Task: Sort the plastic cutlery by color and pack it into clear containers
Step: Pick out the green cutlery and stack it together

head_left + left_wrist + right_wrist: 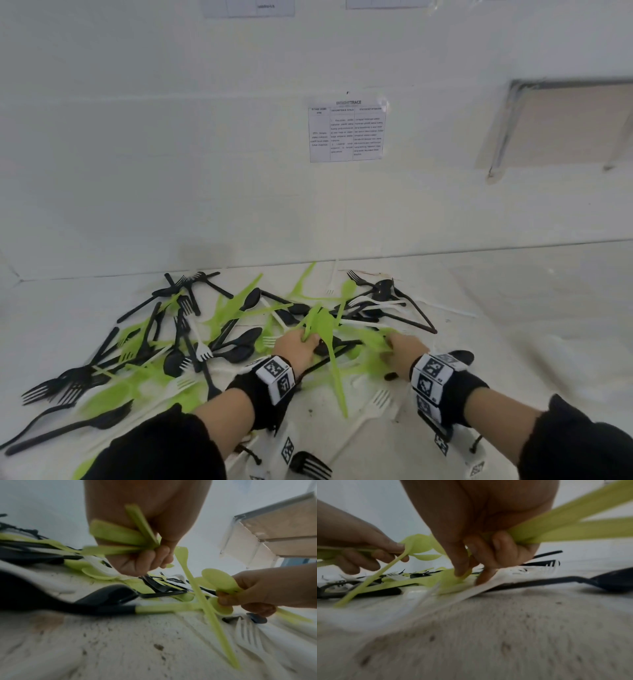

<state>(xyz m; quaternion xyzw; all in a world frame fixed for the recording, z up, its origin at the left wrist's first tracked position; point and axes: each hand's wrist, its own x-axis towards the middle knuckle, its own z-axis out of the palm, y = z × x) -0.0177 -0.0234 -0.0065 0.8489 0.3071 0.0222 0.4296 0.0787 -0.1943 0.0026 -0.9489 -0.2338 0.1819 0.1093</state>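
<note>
- Cutlery pile (pixel 191 335) of green, black and white plastic forks, spoons and knives lies spread on the white table (pixel 531 342), heaped left of and around both hands and reaching back to the wall (pixel 171 171).
- Printed sheet (pixel 346 132) on the wall, above the pile: its heading reads "INSIGHTTRACE"; the table of small text below it is too blurred to read. Two more sheets at the top edge of the head view are cut off and unreadable.
- Square black-and-white coded markers (pixel 278 374) sit on the black bands at both wrists.
- Left hand (pixel 297 346), at the near middle of the pile, is clenched round a bunch of green pieces (pixel 120 539); one long green handle (pixel 337 373) hangs down from that grip toward the person.
- Right hand (pixel 404 353), just right of the left hand, grasps a bundle of green cutlery (pixel 573 526) in its curled fingers while its thumb and forefinger (pixel 462 566) reach down to a green piece (pixel 447 580) lying on the pile, beside a white fork (pixel 513 574).
- Far edge of the pile touches the line where table meets wall; bare table stretches to the right of the pile, well apart from it.
- Clear container (pixel 267 534) shows in the left wrist view, up and to the right beyond the hands; what it holds cannot be told. In the head view a blurred boxy shape (pixel 565 126) stands right of the printed sheet.
- Near the pile's front edge, a black fork (pixel 310 466) lies by the person's forearms.
</note>
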